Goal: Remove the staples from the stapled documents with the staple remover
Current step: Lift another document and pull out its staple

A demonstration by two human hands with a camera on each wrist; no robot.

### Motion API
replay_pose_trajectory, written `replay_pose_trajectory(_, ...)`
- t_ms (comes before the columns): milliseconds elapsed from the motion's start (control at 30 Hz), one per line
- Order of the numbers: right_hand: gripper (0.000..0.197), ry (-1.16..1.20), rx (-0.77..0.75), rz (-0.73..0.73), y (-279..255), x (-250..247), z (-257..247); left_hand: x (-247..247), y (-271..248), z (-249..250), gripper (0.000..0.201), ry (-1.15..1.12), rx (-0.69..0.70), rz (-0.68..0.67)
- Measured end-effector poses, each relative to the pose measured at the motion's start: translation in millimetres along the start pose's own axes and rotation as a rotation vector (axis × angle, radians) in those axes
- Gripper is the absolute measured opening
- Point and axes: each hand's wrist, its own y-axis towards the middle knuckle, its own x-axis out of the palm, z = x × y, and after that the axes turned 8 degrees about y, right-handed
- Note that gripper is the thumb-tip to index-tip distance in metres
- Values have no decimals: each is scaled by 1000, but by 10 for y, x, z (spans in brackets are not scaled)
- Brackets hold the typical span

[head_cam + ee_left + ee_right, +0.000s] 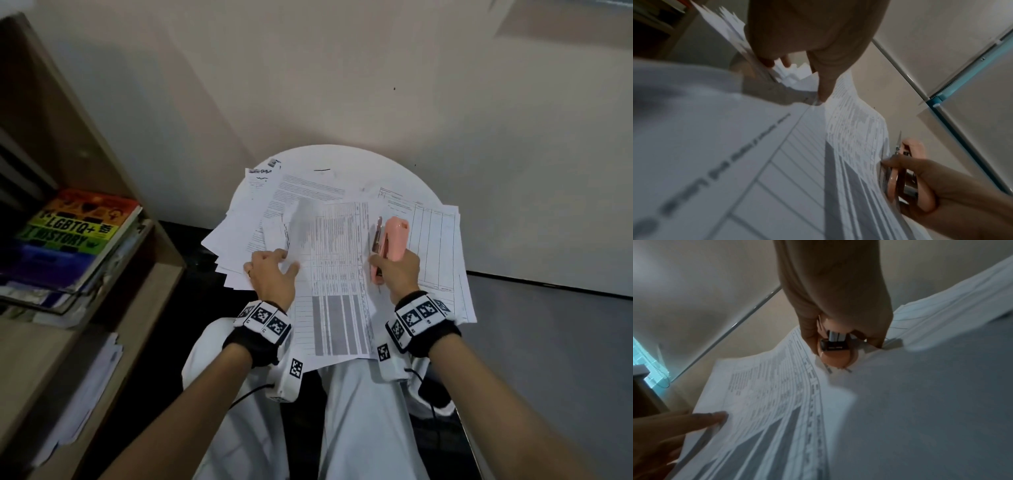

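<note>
The right hand [399, 270] is wrapped round the pink staple remover [394, 241], right of centre, while the left hand [272, 274], fingers spread loosely, rests on the stapled documents [329, 260] mid-frame. Better to pin that sheet flat and slide the metal tip squarely under the staple. Papers smother the round white desk [342, 161]; a bookshelf [68, 205] stands at left.

This looks like a home study corner or small office. A small round white table [342, 157] stands against a plain cream wall [342, 68], spread with printed forms [329, 260]. Left of the table stands a wooden bookshelf [102, 161] holding a rainbow-covered LGBTQ+ history book [75, 233] and loose papers [92, 377].
</note>
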Motion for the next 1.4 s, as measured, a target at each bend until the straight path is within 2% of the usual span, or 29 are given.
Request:
replay_pose_trajectory(67, 32, 34, 15, -12, 5, -32, 14, -29, -43, 35, 36, -42, -30, 55)
replay_pose_trajectory(133, 26, 73, 25, -27, 15, -73, 25, -44, -56, 26, 38, -188, -47, 60)
replay_pose_trajectory(267, 24, 118, 40, -44, -9, -144, 42, -97, -4, 129, 37, -588, -26, -88)
replay_pose_trajectory(333, 27, 137, 49, -57, -9, -164, 58, -188, 48, 237, 44, -642, -53, -179)
replay_pose_trajectory(400, 27, 166, 66, -68, 7, -180, 69, -227, 116, 301, 40, -600, -3, -189)
replay_pose_trajectory(467, 27, 183, 81, -71, 30, -190, 77, -215, 157, 298, 21, -499, 82, -160)
replay_pose_trajectory(500, 27, 187, 85, -69, 38, -192, 78, -199, 165, 273, 20, -450, 123, -141)
replay_pose_trajectory(600, 23, 196, 92, -53, 43, -194, 88, -147, 130, 214, 53, -489, 220, -73)
replay_pose_trajectory(700, 24, 184, 84, -55, 57, -192, 102, -124, 44, 251, 65, -612, 209, 38)
replay_pose_trajectory(800, 24, 181, 78, -55, 55, -190, 107, -87, 17, 250, 44, -545, 173, 170)
replay_pose_trajectory(867, 23, 174, 71, -53, 44, -186, 92, -61, 12, 244, 25, -456, 217, 222)
replay_pose_trajectory(933, 23, 170, 67, -58, 30, -187, 76, -65, 16, 238, 8, -479, 241, 173)
replay_pose_trajectory(967, 22, 170, 65, -63, 18, -190, 63, -111, -2, 266, 8, -518, 232, 115)
replay_pose_trajectory(1033, 24, 169, 56, -77, -6, -199, 42, -166, 9, 264, 28, -653, 186, -73)
replay_pose_trajectory(1100, 22, 175, 44, -92, -21, -214, 12, -219, 25, 241, 46, -664, 117, -221)
replay_pose_trajectory(1167, 19, 159, 16, -122, -37, -240, -23, -262, 21, 240, 41, -567, 101, -246)
replay_pose_trajectory(1267, 17, 87, -38, -207, -27, -324, -90, -389, 32, 333, 14, -564, 62, -207)
replay_pose_trajectory(1333, 14, 45, -60, -273, -19, -411, -183, -494, 110, 394, 24, -596, 61, -211)
replay_pose_trajectory(1400, 21, 16, -78, -376, -34, -487, -326, -596, 214, 453, 22, -604, 127, -274)
